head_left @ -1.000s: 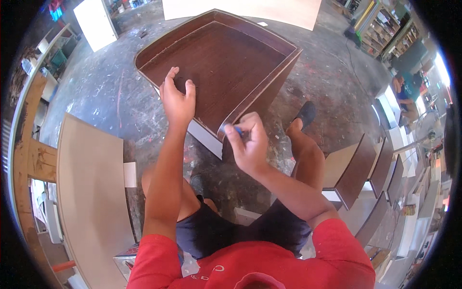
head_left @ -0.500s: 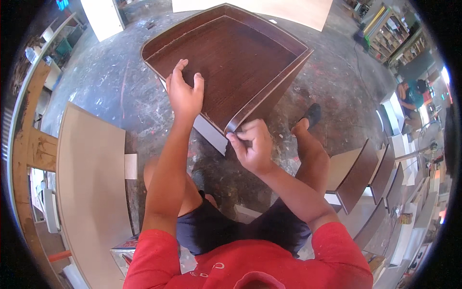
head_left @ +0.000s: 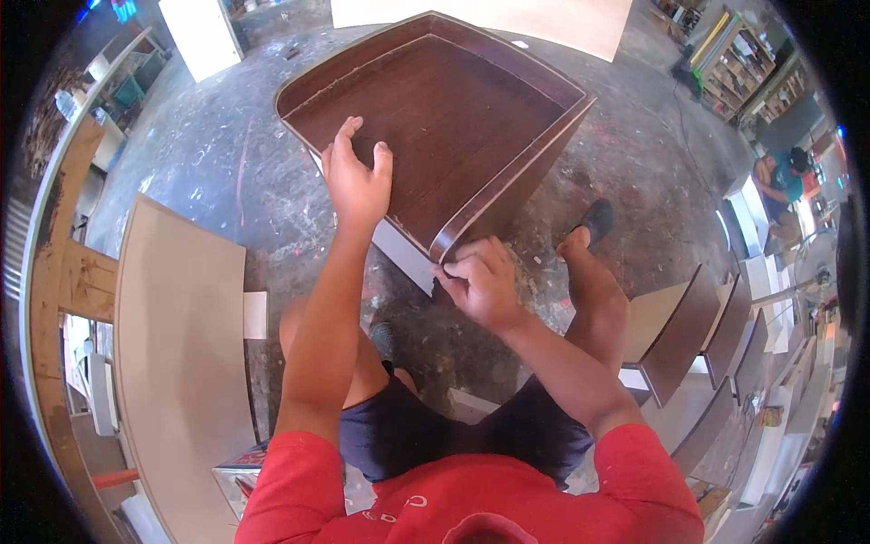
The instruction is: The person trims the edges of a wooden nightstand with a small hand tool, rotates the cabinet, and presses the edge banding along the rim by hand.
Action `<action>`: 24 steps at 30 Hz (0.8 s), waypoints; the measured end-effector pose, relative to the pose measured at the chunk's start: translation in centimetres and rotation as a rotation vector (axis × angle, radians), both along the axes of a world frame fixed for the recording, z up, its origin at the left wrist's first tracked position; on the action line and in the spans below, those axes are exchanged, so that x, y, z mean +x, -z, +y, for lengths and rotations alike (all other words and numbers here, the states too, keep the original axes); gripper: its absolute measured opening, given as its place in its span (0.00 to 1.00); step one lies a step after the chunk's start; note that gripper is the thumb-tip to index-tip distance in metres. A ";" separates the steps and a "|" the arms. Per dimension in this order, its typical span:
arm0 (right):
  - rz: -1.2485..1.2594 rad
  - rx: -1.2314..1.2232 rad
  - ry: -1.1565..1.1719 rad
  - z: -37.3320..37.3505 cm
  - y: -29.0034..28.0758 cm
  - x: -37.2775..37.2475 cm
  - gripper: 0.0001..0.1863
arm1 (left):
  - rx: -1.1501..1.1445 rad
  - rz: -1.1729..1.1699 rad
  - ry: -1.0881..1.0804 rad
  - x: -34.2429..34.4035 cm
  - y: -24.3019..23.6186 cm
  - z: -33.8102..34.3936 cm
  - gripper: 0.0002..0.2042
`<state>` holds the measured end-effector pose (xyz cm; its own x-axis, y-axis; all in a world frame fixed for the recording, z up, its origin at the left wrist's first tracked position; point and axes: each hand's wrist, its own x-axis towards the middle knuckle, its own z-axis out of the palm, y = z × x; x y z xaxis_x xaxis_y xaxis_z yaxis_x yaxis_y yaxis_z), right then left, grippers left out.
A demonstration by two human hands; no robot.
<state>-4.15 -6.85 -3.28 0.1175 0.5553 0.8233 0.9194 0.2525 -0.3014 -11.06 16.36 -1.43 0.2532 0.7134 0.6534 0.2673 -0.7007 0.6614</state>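
In front of me stands a dark brown wood-grain furniture piece [head_left: 462, 136], box-like, with a raised rim around a recessed panel and rounded corners. A pale side panel [head_left: 403, 258] shows below its near left edge. My left hand [head_left: 359, 186] lies over the left edge, fingers apart and curved above the recessed panel, holding nothing. At the near corner, my right hand [head_left: 487, 286] is closed, thumb and fingers pinched against the end of the rim. Whatever lies between those fingertips is hidden.
A tall beige panel [head_left: 181, 317] leans at my left beside a wooden frame [head_left: 86, 281]. Brown-edged boards [head_left: 675, 340] stand in rows at the right. A co-worker [head_left: 784, 181] sits at the far right. Large white panels stand at the back on the stained concrete floor.
My right thumb and fingers have shifted slightly down at the near corner. My left hand keeps its place on the edge. The whole view has moved a little.
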 end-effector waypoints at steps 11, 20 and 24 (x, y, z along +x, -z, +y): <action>0.057 0.035 0.020 0.3 0.2 -0.1 0.18 | -0.007 0.017 0.018 -0.2 -0.5 0.0 0.24; 0.047 0.047 0.012 -0.1 0.0 0.1 0.18 | -0.014 0.009 0.002 0.2 -0.4 -0.6 0.24; 0.007 -0.011 0.022 -0.4 0.5 0.0 0.18 | -0.012 0.006 0.010 0.0 0.2 -0.4 0.24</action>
